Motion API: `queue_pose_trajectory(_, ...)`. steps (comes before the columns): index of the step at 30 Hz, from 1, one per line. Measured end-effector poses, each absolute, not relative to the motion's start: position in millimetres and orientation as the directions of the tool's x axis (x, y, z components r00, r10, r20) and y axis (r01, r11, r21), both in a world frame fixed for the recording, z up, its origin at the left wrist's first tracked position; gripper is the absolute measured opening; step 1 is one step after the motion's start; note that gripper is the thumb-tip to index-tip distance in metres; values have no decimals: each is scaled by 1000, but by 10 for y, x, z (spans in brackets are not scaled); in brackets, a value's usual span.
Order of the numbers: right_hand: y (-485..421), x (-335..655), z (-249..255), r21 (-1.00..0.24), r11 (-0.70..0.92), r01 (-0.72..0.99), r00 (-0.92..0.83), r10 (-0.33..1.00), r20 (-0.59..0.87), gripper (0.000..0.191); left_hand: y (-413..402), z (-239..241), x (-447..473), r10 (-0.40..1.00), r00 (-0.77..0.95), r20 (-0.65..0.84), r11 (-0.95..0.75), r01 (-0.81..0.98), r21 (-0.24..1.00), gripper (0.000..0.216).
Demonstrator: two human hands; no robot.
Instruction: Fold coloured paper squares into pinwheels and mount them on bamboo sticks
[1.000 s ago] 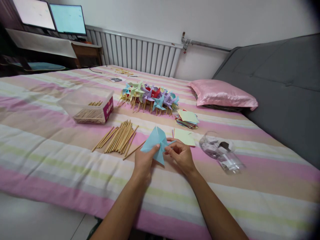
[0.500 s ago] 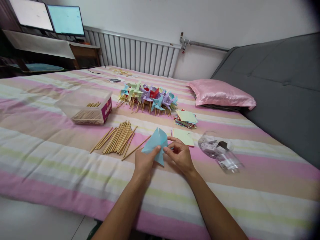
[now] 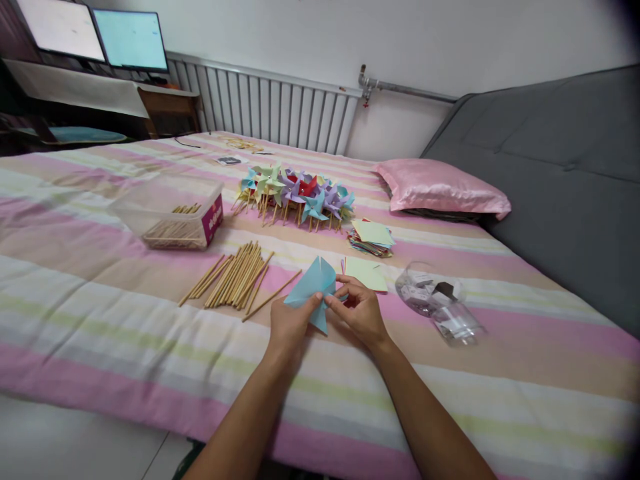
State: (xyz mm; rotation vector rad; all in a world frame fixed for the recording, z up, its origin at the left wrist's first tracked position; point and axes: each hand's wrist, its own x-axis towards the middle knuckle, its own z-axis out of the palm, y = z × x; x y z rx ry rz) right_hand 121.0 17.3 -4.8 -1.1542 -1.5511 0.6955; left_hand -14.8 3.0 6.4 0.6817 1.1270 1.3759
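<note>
A light blue folded paper (image 3: 311,285) is pinched between both hands just above the striped bedspread (image 3: 100,313). My left hand (image 3: 289,325) grips its lower left part with thumb and fingers closed. From the right, my right hand (image 3: 359,312) pinches a flap near the paper's centre. A loose wooden stick (image 3: 273,295) lies just left of the paper. Beside it lies a bundle of wooden sticks (image 3: 234,275).
A pile of finished pinwheels (image 3: 296,190) lies farther back, with a stack of coloured paper squares (image 3: 373,237) and a pale green sheet (image 3: 366,273) near it. A clear box with sticks (image 3: 173,213) is at left; a clear container (image 3: 435,301) lies at right. Pink pillow (image 3: 443,188) behind.
Both hands stay pinched on the blue paper; my right fingers have shifted slightly along the flap toward its centre. The view has drifted a little.
</note>
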Motion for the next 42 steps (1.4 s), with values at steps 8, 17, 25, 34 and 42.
queue_pose_trajectory(8,134,1199,-35,-928,351,125,34,933,358,25,25,103,-146,959,-146,-243,146,-483,864,28)
queue_pose_trajectory(17,155,1138,-58,-973,140,-184,10,990,141,57,-4,82,-112,965,-119,-234,148,-490,859,31)
queue_pose_trajectory(25,172,1176,-49,-957,78,-280,11,997,78,59,-20,135,-110,967,-72,-246,184,-475,860,31)
queue_pose_trajectory(34,187,1288,-65,-957,-41,-287,-86,996,-16,60,44,176,-296,958,125,-258,287,-416,863,30)
queue_pose_trajectory(42,149,1267,-57,-962,-20,-274,-150,988,23,54,48,53,-264,962,105,-253,273,-290,917,33)
